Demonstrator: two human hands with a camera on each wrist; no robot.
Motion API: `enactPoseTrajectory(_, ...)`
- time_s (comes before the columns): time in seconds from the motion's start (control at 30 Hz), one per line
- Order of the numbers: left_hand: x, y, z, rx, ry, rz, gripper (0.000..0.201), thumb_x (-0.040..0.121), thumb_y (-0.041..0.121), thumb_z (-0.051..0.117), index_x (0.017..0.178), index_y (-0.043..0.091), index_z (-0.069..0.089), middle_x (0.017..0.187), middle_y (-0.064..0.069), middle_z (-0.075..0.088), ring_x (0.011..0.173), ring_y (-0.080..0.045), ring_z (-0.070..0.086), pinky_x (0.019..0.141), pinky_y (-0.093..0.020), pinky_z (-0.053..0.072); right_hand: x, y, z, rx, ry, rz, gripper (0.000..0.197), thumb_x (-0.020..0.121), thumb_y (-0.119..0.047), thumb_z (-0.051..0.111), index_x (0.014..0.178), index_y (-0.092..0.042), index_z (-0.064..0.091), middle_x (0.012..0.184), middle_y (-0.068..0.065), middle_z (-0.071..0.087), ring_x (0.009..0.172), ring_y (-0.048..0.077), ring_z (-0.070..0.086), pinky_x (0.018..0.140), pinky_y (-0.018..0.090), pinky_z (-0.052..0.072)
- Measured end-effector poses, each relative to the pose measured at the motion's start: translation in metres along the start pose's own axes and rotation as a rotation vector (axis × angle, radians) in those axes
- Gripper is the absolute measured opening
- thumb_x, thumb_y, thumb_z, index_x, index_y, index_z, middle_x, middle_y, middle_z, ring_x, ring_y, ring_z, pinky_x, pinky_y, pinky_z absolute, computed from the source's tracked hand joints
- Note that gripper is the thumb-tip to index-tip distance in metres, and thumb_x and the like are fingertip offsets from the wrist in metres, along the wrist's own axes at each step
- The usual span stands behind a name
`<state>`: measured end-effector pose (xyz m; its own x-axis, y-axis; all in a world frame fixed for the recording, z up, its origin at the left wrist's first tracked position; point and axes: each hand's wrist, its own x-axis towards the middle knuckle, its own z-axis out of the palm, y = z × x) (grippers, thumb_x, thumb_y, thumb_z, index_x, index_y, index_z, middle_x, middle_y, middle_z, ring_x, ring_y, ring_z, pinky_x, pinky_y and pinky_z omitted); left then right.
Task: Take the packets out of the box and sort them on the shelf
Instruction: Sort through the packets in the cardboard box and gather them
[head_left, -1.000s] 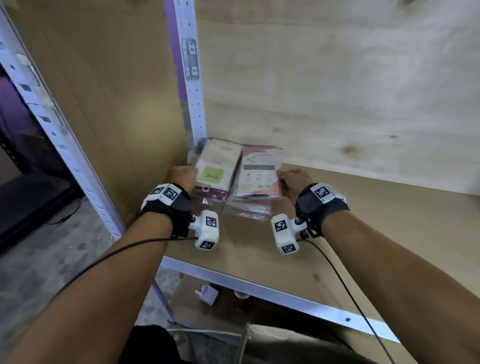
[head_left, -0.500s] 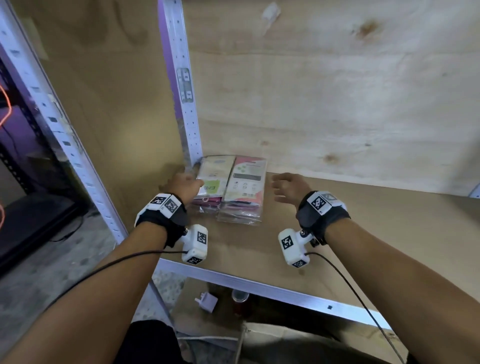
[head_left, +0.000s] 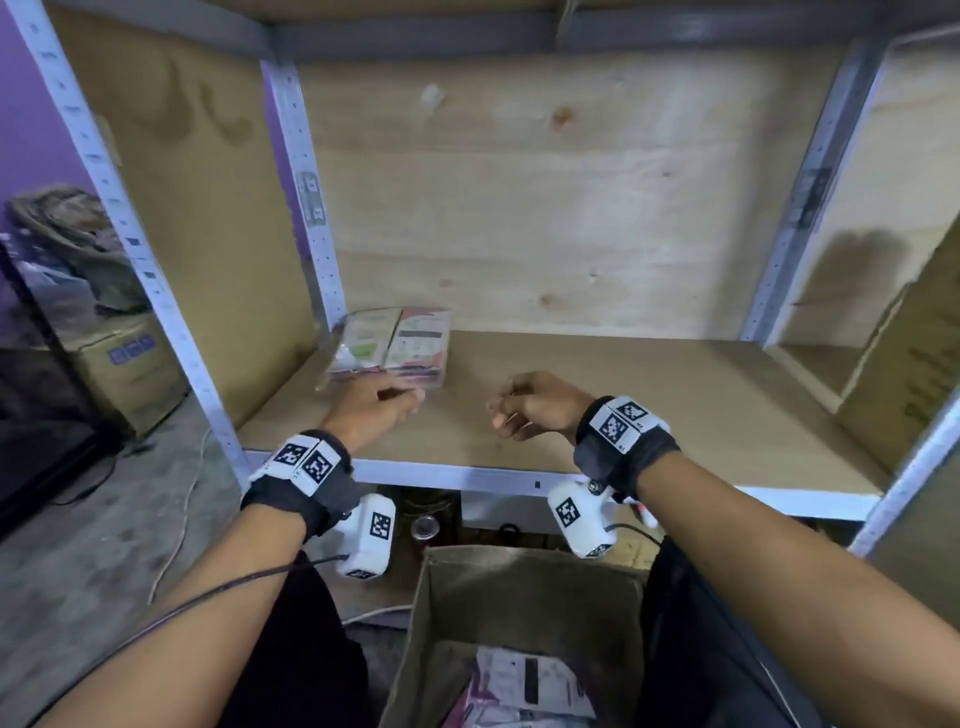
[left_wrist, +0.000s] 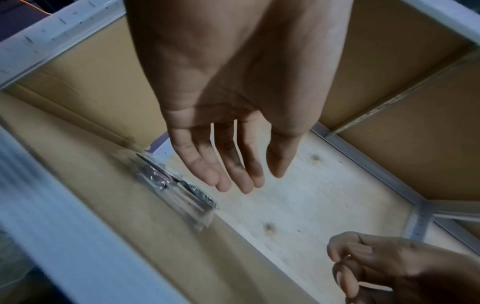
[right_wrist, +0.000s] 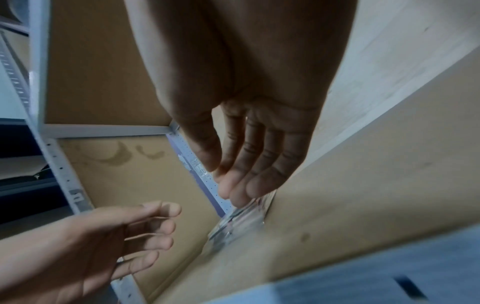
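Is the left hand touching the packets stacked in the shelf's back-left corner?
Apart. The left wrist view shows the left hand open, its fingertips in the air with bare board between them and the packets.

We hold both forearms forward, wrists banded. Our left hand (head_left: 371, 410) hangs empty with fingers straight; our right hand (head_left: 535, 408) hangs empty, fingers loosely curled.

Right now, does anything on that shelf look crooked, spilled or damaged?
Nothing stands out. Two piles of packets lie side by side, flat, in the back left corner of the shelf. Both hands are empty: left hand, right hand. More packets sit in the box below.
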<state>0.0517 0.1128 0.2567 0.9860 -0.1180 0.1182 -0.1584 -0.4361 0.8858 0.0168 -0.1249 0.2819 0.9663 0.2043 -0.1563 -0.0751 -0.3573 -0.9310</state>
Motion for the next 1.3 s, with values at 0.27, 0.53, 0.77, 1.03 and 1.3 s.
enactPoseTrajectory(0.27, -0.072, -0.021, 0.066, 0.093, -0.239, -0.043, 0.006, 0.092, 0.024, 0.068, 0.089, 0.022, 0.072, 0.079, 0.003, 0.071, 0.066, -0.011, 0.062, 0.061, -0.013, 0.049, -0.073, 0.062, 0.013, -0.156, -0.061, 0.060, 0.007, 0.098, -0.008, 0.054, 0.092, -0.006, 0.056, 0.079, 0.012, 0.065, 0.060, 0.020, 0.062, 0.052, 0.023, 0.051)
enactPoseTrajectory(0.53, -0.092, -0.058, 0.130, 0.225, -0.383, -0.124, 0.015, 0.091, 0.024, 0.067, 0.095, 0.013, 0.075, 0.081, -0.001, 0.074, 0.071, -0.014, 0.068, 0.072, -0.024, 0.057, -0.096, 0.134, 0.016, -0.202, -0.040, 0.215, 0.017, 0.096, -0.001, 0.050, 0.084, -0.010, 0.058, 0.091, 0.021, 0.067, 0.064, 0.023, 0.063, 0.056, 0.027, 0.053)
enactPoseTrajectory(0.77, -0.097, -0.098, 0.176, 0.253, -0.489, -0.261, 0.017, 0.095, 0.019, 0.063, 0.103, 0.006, 0.071, 0.076, -0.001, 0.068, 0.060, -0.011, 0.059, 0.052, -0.018, 0.047, -0.080, 0.195, 0.029, -0.214, -0.100, 0.347, 0.021, 0.097, 0.002, 0.044, 0.085, -0.009, 0.058, 0.078, 0.010, 0.066, 0.064, 0.020, 0.063, 0.060, 0.028, 0.053)
enactPoseTrajectory(1.03, -0.094, -0.151, 0.214, 0.401, -0.641, -0.385, 0.027, 0.094, 0.029, 0.064, 0.104, 0.007, 0.075, 0.095, -0.009, 0.076, 0.086, -0.027, 0.072, 0.083, -0.038, 0.061, -0.044, 0.273, 0.063, -0.198, -0.203, 0.461, 0.020, 0.097, 0.000, 0.045, 0.090, -0.009, 0.060, 0.074, 0.010, 0.067, 0.051, 0.014, 0.067, 0.050, 0.026, 0.054)
enactPoseTrajectory(1.3, -0.091, -0.199, 0.235, 0.390, -0.734, -0.608, 0.026, 0.101, 0.013, 0.053, 0.112, -0.003, 0.070, 0.106, -0.020, 0.070, 0.073, -0.022, 0.064, 0.057, -0.023, 0.051, -0.021, 0.329, 0.086, -0.261, -0.272, 0.606, 0.017, 0.096, -0.005, 0.048, 0.091, -0.008, 0.063, 0.086, 0.013, 0.070, 0.067, 0.024, 0.066, 0.066, 0.035, 0.058)
